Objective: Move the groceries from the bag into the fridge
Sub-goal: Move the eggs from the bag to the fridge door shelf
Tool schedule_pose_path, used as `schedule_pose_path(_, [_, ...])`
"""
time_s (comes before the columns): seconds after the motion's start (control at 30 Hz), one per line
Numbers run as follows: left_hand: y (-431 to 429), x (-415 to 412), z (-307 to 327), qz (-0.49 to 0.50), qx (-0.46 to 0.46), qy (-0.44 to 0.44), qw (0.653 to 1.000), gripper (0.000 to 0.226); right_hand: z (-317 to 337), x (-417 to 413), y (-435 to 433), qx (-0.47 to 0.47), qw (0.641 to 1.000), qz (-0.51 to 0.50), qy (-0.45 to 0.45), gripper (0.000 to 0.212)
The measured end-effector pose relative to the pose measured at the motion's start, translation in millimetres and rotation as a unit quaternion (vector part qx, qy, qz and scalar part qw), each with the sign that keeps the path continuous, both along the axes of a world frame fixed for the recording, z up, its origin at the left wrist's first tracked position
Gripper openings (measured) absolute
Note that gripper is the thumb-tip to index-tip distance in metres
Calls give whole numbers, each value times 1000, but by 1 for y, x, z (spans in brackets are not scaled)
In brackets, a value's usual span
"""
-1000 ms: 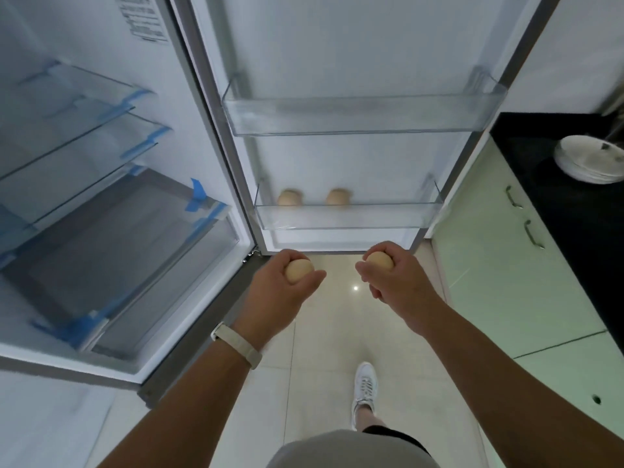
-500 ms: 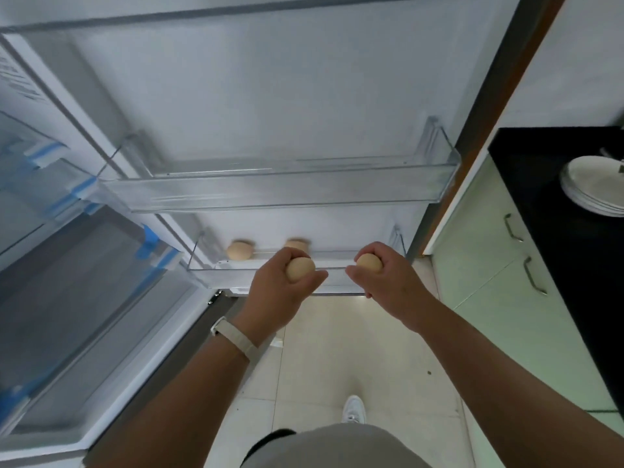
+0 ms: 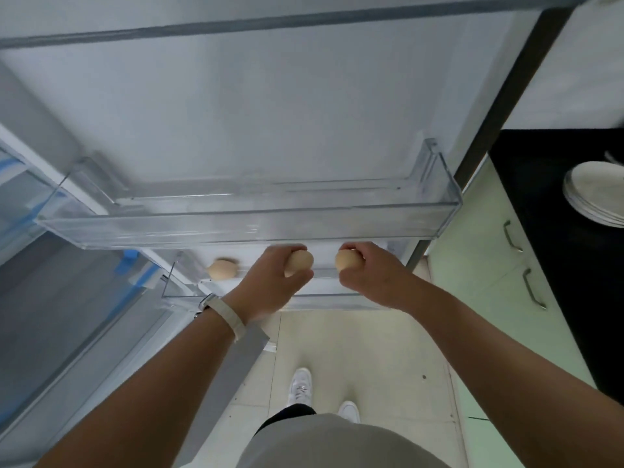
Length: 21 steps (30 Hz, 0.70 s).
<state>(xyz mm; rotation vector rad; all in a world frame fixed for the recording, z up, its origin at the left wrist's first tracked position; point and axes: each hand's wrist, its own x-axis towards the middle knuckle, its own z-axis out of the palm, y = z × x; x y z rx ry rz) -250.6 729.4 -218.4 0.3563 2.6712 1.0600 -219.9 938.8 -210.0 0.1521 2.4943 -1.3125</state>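
In the head view, we look down at an open fridge door (image 3: 270, 96) with two clear bins on its inner side. The upper door bin (image 3: 236, 228) crosses the middle of the picture. The lower door bin (image 3: 184, 293) is under it and is partly hidden by the arms.

The left hand (image 3: 270, 282) has its fingers and thumb curled around the left egg (image 3: 300, 261), so this hand is closed on it. The right hand (image 3: 371, 275) is closed in the same way on the right egg (image 3: 347, 260). The two eggs are near each other but apart, with a small gap between them. Both hands are over the lower door bin, just below the front wall of the upper one. We cannot tell if the eggs touch the bottom of the bin.

A third egg (image 3: 221, 269) lies in the lower door bin, to the left of the left hand and apart from it.

The left wrist wears a pale wristband (image 3: 231, 315). On the left, we see the glass shelves (image 3: 67, 298) inside the fridge, with blue tape on their edges. On the right, there is a black counter (image 3: 547, 231) with a stack of white plates (image 3: 594, 194), above a pale green cabinet (image 3: 479, 265). Below, two white shoes (image 3: 300, 386) stand on the tiled floor (image 3: 354, 349).
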Motion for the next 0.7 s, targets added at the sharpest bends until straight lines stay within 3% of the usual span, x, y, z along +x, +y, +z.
schedule_pose_path(0.13, [6, -24, -2, -35, -113, -66, 991, 32, -13, -19, 4, 124, 992, 33, -11, 16])
schedule_pose_path(0.23, [8, -41, -8, -99, -203, -100, 969, 36, -23, -32, 2, 181, 982, 54, -14, 16])
schedule_pose_path(0.47, [12, -56, -32, -141, -183, -109, 967, 27, -33, -49, -4, 250, 951, 183, -2, 11])
schedule_pose_path(0.7, [21, -55, -33, -182, -243, -57, 951, 34, -53, -55, -4, 318, 916, 244, 29, 28])
